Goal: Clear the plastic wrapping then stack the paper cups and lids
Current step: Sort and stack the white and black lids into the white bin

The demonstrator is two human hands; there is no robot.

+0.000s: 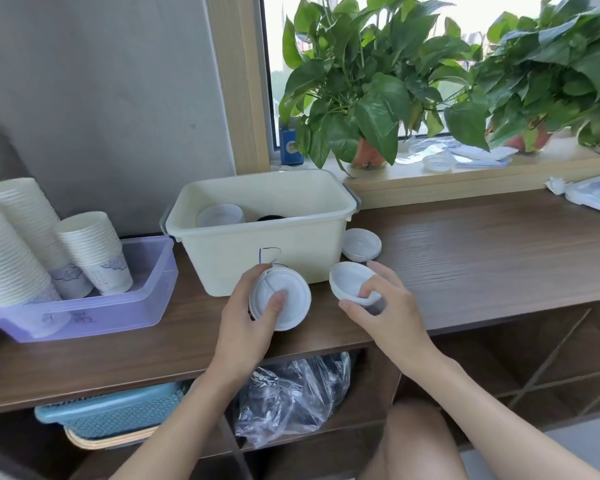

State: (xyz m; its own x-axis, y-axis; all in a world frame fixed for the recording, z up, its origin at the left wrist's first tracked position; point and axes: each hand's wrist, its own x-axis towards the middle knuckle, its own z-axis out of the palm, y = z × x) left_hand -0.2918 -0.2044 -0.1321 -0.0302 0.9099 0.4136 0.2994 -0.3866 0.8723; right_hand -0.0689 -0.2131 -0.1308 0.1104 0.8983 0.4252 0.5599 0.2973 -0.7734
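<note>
My left hand [248, 315] grips a small stack of white lids [291, 299] just above the brown table, thumb pressed on the top lid. My right hand [383, 308] pinches a single white lid [349, 280], tilted, a little to the right. Another short pile of lids [361, 244] lies on the table beside the cream tub [222, 261]. Three tall stacks of paper cups [32, 237] lean in the purple bin [146, 299] at the left. Crumpled clear plastic wrapping [291, 396] sits on the shelf under the table.
The cream tub holds a white cup and a dark object. Potted plants [368, 98] stand on the window sill with more wrapping and lids [458, 157]. A blue basket [111, 414] sits on the lower shelf. White packets [593, 195] lie at the far right.
</note>
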